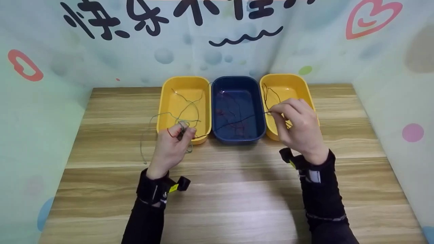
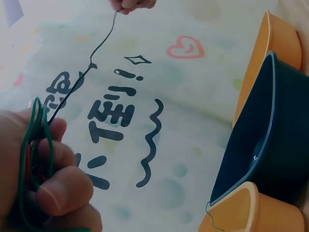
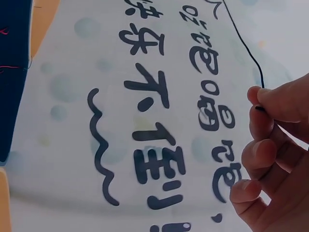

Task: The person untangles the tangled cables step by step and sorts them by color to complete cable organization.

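Observation:
My left hand (image 1: 173, 149) is over the front of the left yellow bin, gripping a tangled bundle of thin strings. In the left wrist view, green string (image 2: 23, 169) loops over the fingers, with some red string (image 2: 28, 162) among it. A black string (image 1: 237, 121) runs from this bundle across the blue bin to my right hand (image 1: 301, 125). There, above the right yellow bin, thumb and forefinger pinch the black string near its tip (image 3: 259, 108). The part of the bundle inside the left fist is hidden.
Three bins stand side by side at the table's back edge. Green strings lie in the left yellow bin (image 1: 160, 117), red ones in the blue bin (image 1: 239, 139), black ones in the right yellow bin (image 1: 308, 88). Behind rises a printed backdrop (image 1: 135, 64); the wooden table (image 1: 223, 196) extends in front.

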`<state>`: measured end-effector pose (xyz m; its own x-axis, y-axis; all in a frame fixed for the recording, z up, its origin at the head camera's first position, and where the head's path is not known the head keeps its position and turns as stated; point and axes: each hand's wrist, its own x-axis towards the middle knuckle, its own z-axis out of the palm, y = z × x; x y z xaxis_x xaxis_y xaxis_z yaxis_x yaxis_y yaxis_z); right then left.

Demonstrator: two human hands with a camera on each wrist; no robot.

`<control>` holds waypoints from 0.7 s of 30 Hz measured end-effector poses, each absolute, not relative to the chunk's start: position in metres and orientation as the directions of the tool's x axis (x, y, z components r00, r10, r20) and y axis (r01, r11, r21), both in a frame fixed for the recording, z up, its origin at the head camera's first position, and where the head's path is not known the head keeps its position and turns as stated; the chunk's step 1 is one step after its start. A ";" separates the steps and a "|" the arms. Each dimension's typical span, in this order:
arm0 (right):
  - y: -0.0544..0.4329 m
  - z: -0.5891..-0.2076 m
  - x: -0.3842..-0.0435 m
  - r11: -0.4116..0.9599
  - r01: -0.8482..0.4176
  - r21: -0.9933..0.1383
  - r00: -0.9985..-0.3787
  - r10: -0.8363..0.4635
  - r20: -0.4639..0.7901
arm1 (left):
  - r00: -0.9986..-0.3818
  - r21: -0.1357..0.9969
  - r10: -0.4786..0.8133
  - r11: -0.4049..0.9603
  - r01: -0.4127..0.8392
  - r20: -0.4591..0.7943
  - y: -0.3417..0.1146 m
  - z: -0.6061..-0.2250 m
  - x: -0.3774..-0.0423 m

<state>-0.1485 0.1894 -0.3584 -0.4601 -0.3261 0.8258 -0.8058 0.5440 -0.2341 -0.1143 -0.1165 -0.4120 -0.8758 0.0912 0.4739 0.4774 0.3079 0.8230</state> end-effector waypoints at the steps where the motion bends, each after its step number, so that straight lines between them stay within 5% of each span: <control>1: 0.191 -0.359 -0.150 0.548 -0.799 -0.247 -0.476 -0.327 0.816 | -0.878 0.822 0.112 0.311 0.476 0.466 -0.116 -0.411 -0.113; 21: 0.214 -0.365 -0.169 0.539 -0.759 -0.365 -0.589 -0.329 0.739 | -0.782 0.680 0.442 0.405 0.612 0.440 -0.115 -0.407 -0.107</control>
